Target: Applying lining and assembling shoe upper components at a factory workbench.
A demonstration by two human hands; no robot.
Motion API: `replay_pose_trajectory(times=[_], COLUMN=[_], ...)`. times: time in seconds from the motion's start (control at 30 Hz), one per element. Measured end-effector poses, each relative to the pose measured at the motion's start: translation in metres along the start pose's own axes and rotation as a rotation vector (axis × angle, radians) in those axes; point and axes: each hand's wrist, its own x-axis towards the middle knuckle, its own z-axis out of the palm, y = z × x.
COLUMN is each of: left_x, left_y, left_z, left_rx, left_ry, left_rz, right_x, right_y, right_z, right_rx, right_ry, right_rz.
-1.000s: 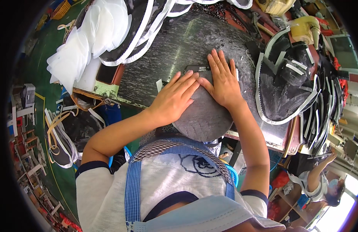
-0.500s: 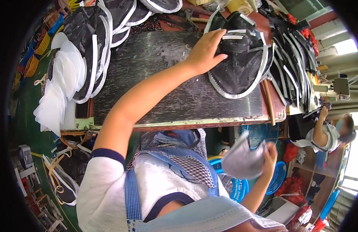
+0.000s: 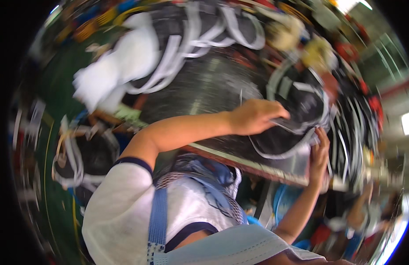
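Note:
A black curved piece with white edging (image 3: 297,106), perhaps a shoe upper, lies at the right of the dark worktable (image 3: 204,84). My left hand (image 3: 257,117) is closed on the piece's near-left part, fingers curled over an edge. My right hand (image 3: 319,148) reaches up from the lower right. Its fingers are closed at the white-trimmed right edge of the same piece. Motion blur smears the piece, so its folds and layers cannot be made out clearly.
White petal-shaped sheets (image 3: 120,66) are piled at the left beside several black pieces with white trim (image 3: 186,39). Black and white strips (image 3: 345,137) are stacked at the right. A blue basket (image 3: 286,201) stands below the table edge. Another person (image 3: 367,214) is blurred at the far right.
My right hand has risen from below the table to the black piece, and the grey-white piece it held is no longer distinguishable. My left hand has closed on the black piece. The view has turned.

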Motion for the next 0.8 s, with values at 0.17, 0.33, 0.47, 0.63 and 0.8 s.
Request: replay_pose_trajectory(times=[0.17,0.33,0.47,0.63,0.8], left_x=[0.008,-0.076,-0.138,-0.248,-0.242], left_y=[0.02,-0.033,0.017,0.06,0.072], left_z=[-0.111,-0.154,-0.258,-0.419,-0.473], left_rx=[0.202,0.788,0.698,1.413,1.651], left_ry=[-0.158,-0.092,0.27,0.073,-0.071], left_rz=[-0.269,-0.314,-0.66,-0.973,-1.107], right_x=[0.091,0.071,0.022,0.0,-0.003], right_y=[0.095,-0.066,-0.108,-0.101,-0.101], right_z=[0.027,0.138,0.205,0.241,0.244], right_rx=[-0.026,0.056,-0.236,-0.295,-0.308], right_ry=[-0.083,-0.175,-0.623,-0.736,-0.735], right_rz=[0.072,-0.19,-0.474,-0.519,-0.517])
